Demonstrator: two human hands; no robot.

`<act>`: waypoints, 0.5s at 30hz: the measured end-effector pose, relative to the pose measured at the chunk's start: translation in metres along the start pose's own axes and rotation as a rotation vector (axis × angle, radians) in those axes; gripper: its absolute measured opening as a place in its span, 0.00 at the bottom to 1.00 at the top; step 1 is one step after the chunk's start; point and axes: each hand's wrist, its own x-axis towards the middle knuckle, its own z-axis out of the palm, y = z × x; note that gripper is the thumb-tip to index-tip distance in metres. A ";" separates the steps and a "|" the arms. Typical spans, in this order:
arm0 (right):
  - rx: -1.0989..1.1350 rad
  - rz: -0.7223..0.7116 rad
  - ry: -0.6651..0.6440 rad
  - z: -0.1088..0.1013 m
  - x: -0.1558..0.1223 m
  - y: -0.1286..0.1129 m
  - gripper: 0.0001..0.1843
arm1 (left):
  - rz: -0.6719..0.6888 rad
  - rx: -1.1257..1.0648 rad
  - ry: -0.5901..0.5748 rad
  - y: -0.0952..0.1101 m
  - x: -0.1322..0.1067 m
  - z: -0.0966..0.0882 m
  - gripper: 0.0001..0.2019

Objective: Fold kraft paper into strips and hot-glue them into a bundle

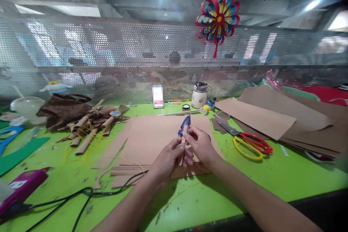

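Both hands are closed around a narrow brown paper piece (pixel 185 134), which points away from me above the stacked paper. My left hand (pixel 169 154) grips its near end from the left, thumb on top. My right hand (pixel 199 144) pinches it from the right, higher up. Just beyond the fingers is a blue tool (pixel 186 121) that looks like a glue gun; its lower part is hidden behind the paper piece and hands. Large brown paper sheets (pixel 152 130) lie underneath. A yellow thread (pixel 132 163) trails across them at the left.
Scissors (pixel 250 145) with red and yellow handles lie right, before more brown paper (pixel 261 114). Rolled paper pieces tied with yellow thread (pixel 88 139) lie left. A black cable (pixel 108 191) crosses the front left. A phone (pixel 158 96), a flask (pixel 199 95) and a thread spool (pixel 204 110) stand behind.
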 end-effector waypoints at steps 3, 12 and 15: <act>0.040 0.017 -0.019 0.000 0.000 -0.001 0.14 | 0.021 0.011 0.013 -0.001 0.000 -0.002 0.14; 0.266 0.125 -0.163 0.005 -0.006 -0.002 0.18 | 0.047 -0.004 0.036 0.001 0.001 -0.006 0.13; 0.251 0.108 -0.142 0.007 -0.007 0.002 0.17 | 0.041 -0.029 0.042 0.002 0.001 -0.005 0.12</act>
